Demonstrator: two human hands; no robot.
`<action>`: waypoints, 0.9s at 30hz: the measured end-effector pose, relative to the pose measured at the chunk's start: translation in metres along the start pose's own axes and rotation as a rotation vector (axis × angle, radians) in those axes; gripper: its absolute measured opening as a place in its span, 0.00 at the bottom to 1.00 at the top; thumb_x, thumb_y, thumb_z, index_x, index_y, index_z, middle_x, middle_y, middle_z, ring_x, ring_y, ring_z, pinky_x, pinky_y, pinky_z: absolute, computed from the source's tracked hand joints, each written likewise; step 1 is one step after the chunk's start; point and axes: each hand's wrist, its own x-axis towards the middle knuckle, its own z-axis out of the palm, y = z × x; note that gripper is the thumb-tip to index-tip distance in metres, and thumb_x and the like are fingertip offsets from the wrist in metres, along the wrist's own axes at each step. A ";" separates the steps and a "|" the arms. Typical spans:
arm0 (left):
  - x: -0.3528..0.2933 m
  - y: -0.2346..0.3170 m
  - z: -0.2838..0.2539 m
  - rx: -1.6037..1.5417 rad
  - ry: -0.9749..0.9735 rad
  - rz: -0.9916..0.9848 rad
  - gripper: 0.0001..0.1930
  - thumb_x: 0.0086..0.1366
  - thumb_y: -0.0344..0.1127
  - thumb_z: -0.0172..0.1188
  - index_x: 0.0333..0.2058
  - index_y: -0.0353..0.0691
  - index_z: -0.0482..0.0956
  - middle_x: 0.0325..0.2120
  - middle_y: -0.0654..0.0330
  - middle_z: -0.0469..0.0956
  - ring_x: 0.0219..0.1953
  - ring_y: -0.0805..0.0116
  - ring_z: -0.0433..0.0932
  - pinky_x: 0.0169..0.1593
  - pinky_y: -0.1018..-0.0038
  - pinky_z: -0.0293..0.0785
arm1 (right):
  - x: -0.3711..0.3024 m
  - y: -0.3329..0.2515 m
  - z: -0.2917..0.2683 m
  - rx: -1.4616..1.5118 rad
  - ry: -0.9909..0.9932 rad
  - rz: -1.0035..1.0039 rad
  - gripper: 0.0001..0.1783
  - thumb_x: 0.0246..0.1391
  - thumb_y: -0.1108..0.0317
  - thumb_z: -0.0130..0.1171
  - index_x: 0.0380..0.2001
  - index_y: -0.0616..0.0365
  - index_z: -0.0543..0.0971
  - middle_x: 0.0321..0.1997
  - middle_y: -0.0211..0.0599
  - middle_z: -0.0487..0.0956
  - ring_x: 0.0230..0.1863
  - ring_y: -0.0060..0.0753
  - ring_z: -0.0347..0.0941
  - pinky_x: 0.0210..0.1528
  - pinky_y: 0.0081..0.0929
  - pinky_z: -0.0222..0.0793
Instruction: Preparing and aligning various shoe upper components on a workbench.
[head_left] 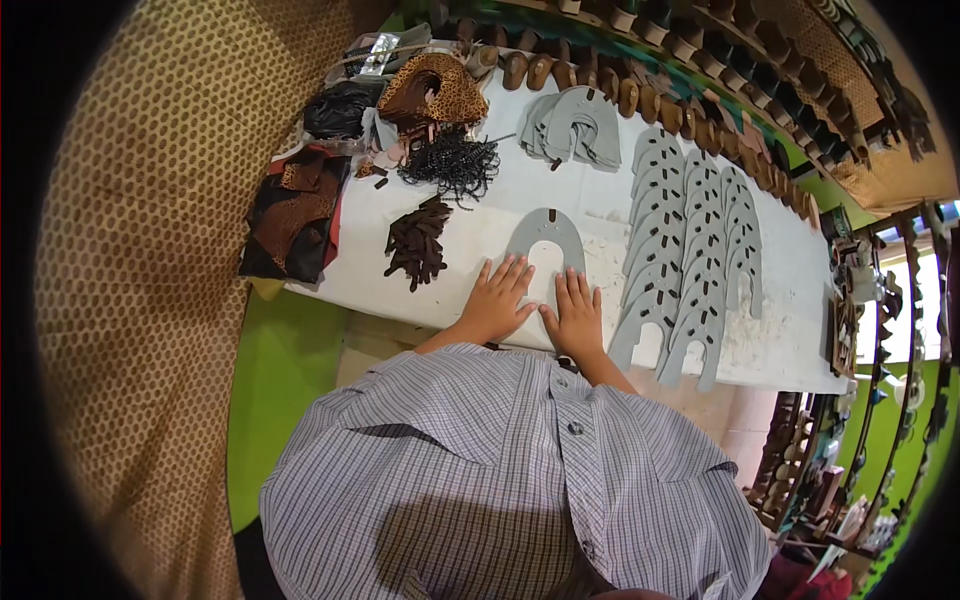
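A grey U-shaped shoe-upper piece (pixel 550 226) lies flat on the white table before me, a small dark brown tab at the top of its curve. My left hand (pixel 498 298) rests flat over its left leg, fingers stretched out. Over the right leg lies my right hand (pixel 574 314), its fingers also extended. Left of them is a heap of short dark brown strips (pixel 417 243). To the right, overlapping rows of similar grey U-shaped pieces (pixel 655 235) with dark tabs run toward the table's near edge. A loose stack of grey pieces (pixel 572 128) sits farther back.
Tangled black cords (pixel 455 165), leopard-print pieces (pixel 435 90) and black and brown material scraps (pixel 297 215) crowd the white table's (pixel 340 290) left end. Brown shoe forms (pixel 628 97) line its far edge. Racks of shoes (pixel 890 290) stand at right; a patterned curtain (pixel 150 270) hangs at left.
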 end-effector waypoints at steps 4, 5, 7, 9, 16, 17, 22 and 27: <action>-0.001 0.001 0.000 0.005 0.021 0.007 0.31 0.59 0.51 0.49 0.59 0.45 0.59 0.61 0.55 0.56 0.63 0.56 0.52 0.63 0.51 0.42 | -0.001 0.001 0.002 -0.007 -0.001 0.019 0.36 0.53 0.46 0.46 0.59 0.57 0.60 0.65 0.44 0.56 0.67 0.45 0.48 0.65 0.53 0.38; -0.003 0.002 0.002 0.006 0.019 0.011 0.31 0.59 0.51 0.49 0.59 0.45 0.59 0.61 0.55 0.56 0.63 0.56 0.52 0.63 0.51 0.42 | -0.002 0.000 0.002 -0.006 0.001 0.023 0.36 0.53 0.46 0.46 0.59 0.57 0.60 0.65 0.44 0.56 0.67 0.45 0.48 0.65 0.53 0.38; -0.004 0.002 0.004 0.070 0.040 0.001 0.32 0.59 0.52 0.49 0.59 0.46 0.59 0.61 0.55 0.55 0.63 0.57 0.52 0.63 0.51 0.42 | -0.001 0.001 0.003 -0.003 -0.001 0.017 0.35 0.54 0.47 0.46 0.60 0.55 0.59 0.65 0.44 0.56 0.67 0.46 0.48 0.64 0.52 0.38; -0.005 0.002 0.004 0.089 0.011 0.001 0.33 0.58 0.54 0.49 0.60 0.47 0.58 0.61 0.55 0.55 0.64 0.56 0.52 0.63 0.50 0.41 | -0.002 0.002 0.004 0.009 0.003 0.029 0.35 0.53 0.46 0.45 0.60 0.55 0.59 0.65 0.43 0.56 0.67 0.45 0.48 0.65 0.52 0.38; -0.023 0.005 -0.017 0.107 -0.139 0.063 0.46 0.45 0.67 0.56 0.61 0.50 0.55 0.62 0.54 0.51 0.65 0.54 0.47 0.62 0.47 0.38 | -0.023 0.007 0.003 -0.015 0.000 -0.015 0.41 0.50 0.37 0.45 0.61 0.53 0.58 0.67 0.42 0.53 0.68 0.44 0.45 0.65 0.52 0.38; -0.025 0.007 -0.021 0.110 -0.144 0.068 0.46 0.45 0.67 0.56 0.61 0.50 0.55 0.62 0.54 0.51 0.65 0.54 0.47 0.62 0.47 0.38 | -0.025 0.006 0.001 -0.011 0.002 -0.009 0.41 0.50 0.37 0.45 0.61 0.53 0.58 0.67 0.42 0.53 0.68 0.44 0.45 0.65 0.52 0.38; -0.024 0.015 -0.026 0.161 -0.173 0.062 0.51 0.38 0.68 0.60 0.61 0.53 0.55 0.63 0.55 0.50 0.65 0.56 0.47 0.63 0.47 0.39 | -0.032 0.010 0.000 -0.033 -0.004 -0.054 0.54 0.38 0.26 0.47 0.62 0.52 0.56 0.68 0.43 0.49 0.68 0.45 0.43 0.64 0.56 0.36; -0.027 0.014 -0.025 0.175 -0.165 0.045 0.51 0.38 0.66 0.62 0.61 0.54 0.55 0.63 0.56 0.50 0.65 0.57 0.47 0.63 0.48 0.40 | -0.033 -0.001 -0.012 -0.125 -0.073 -0.140 0.57 0.32 0.24 0.49 0.62 0.49 0.56 0.68 0.44 0.49 0.69 0.47 0.42 0.61 0.64 0.37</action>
